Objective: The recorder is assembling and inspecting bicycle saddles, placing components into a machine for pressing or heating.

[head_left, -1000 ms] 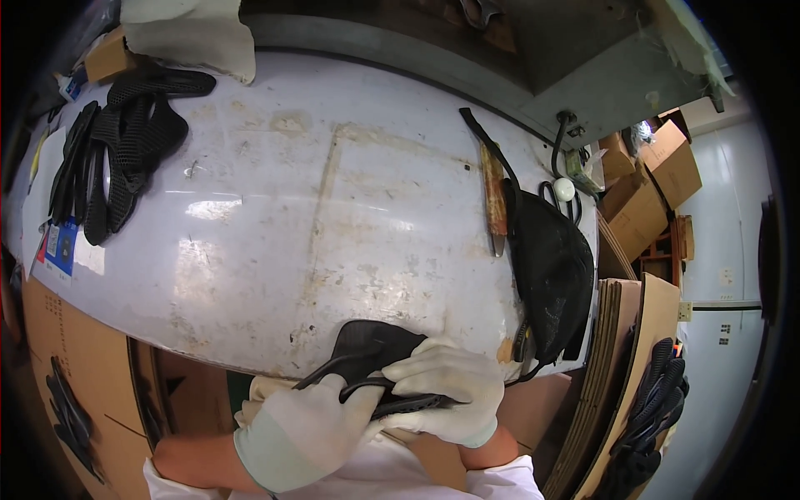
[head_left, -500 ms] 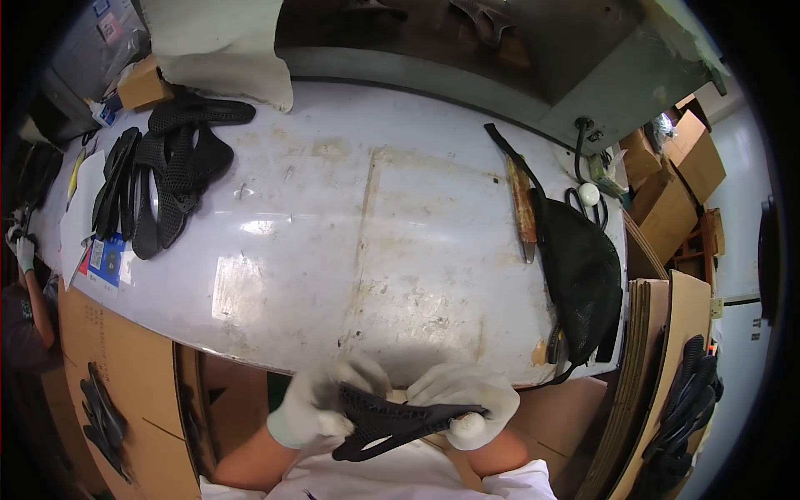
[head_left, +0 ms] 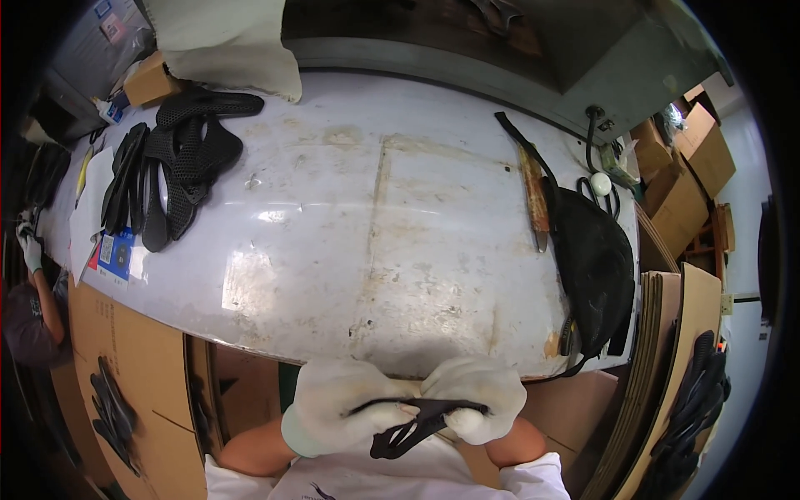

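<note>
While the wide, scuffed white worktable (head_left: 350,242) lies beyond, the left hand (head_left: 337,404) and right hand (head_left: 479,400) — both in white fabric gloves — pinch a flat black cut-out strap piece (head_left: 417,421) at its near edge. Judging by this grip, keeping fingers closed near each end should hold it taut — no twisting.

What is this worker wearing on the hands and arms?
Both the left hand and right hand wear thick, off-white fabric gloves, somewhat soiled, with pale greenish cuffs. The forearms are bare, and short white sleeves show at the picture's lower edge.

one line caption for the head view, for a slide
Gloved left hand and right hand grip a black strap piece at the worktable edge.
</note>
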The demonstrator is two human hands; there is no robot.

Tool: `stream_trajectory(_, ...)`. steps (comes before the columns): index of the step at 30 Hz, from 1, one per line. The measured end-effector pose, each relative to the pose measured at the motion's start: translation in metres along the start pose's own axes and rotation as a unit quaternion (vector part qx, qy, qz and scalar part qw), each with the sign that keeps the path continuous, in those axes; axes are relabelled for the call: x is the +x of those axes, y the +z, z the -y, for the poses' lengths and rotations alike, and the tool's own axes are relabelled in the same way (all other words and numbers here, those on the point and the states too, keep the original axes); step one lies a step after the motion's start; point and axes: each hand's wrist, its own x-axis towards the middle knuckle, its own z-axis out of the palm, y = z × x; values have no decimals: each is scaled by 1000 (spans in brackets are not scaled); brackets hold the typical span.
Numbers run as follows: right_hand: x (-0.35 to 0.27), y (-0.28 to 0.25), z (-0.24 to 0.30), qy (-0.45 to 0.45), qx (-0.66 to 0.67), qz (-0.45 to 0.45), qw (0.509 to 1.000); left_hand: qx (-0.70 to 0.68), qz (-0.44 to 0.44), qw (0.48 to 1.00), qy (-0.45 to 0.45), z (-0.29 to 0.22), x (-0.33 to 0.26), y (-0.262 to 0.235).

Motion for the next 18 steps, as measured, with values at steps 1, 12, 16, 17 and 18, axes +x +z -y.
stream_trajectory(1, -1, 0, 0, 7, 20, -39, 999, -6, -11, 1000, -20, 3, 1, 2)
stream_trajectory(12, 2, -5, 20, 198, -2, -54, 979, -104, 19, 994, -25, 21, -16, -3)
stream_trajectory(16, 11, 0, 27, 316, -58, -86, 943, -192, -12, 963, -189, 11, 3, 2)
stream_trajectory(17, 11, 0, 29, 318, -58, -90, 942, -181, 22, 957, -224, 12, 4, 0)
stream_trajectory(18, 13, -1, 31, 346, -47, -81, 934, -173, 34, 952, -252, 11, 6, -2)
